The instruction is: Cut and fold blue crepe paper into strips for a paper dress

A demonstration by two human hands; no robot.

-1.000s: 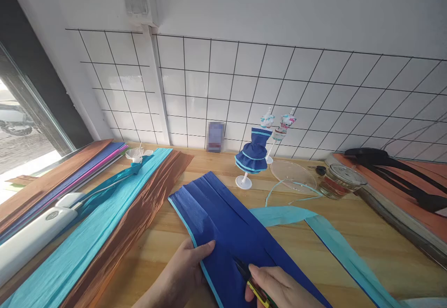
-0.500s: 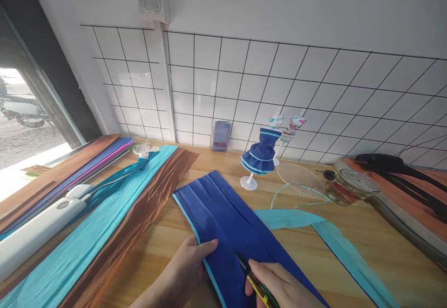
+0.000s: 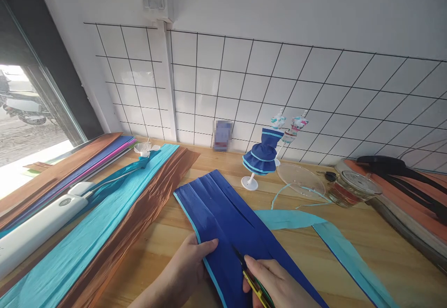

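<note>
A long dark blue paper-like strip [image 3: 223, 215] with a light blue border lies slantwise in front of me, with creases and slit-like lines along it. My left hand [image 3: 190, 264] grips its left border, thumb on top and the other fingers underneath. My right hand [image 3: 274, 277] is closed around thread snips [image 3: 252, 284] with dark blades and yellow and green handles. Their tip points up and left over the strip's middle; I cannot tell whether it touches the surface. A turquoise strip [image 3: 296, 219] emerges from under the blue one's right side.
A blue ruffled dress [image 3: 261, 152] stands on a small white-based stand, with patterned pieces behind. Crinkled turquoise [image 3: 104, 215] and brown sheets [image 3: 150, 205] lie at left beside a white power strip [image 3: 45, 224]. A clear disc [image 3: 301, 180], a jar [image 3: 354, 189] and an orange bag [image 3: 394, 191] are at right.
The right hand and snips have moved slightly left and up over the blue strip. My left hand keeps its hold. The whole view has shifted a little.
</note>
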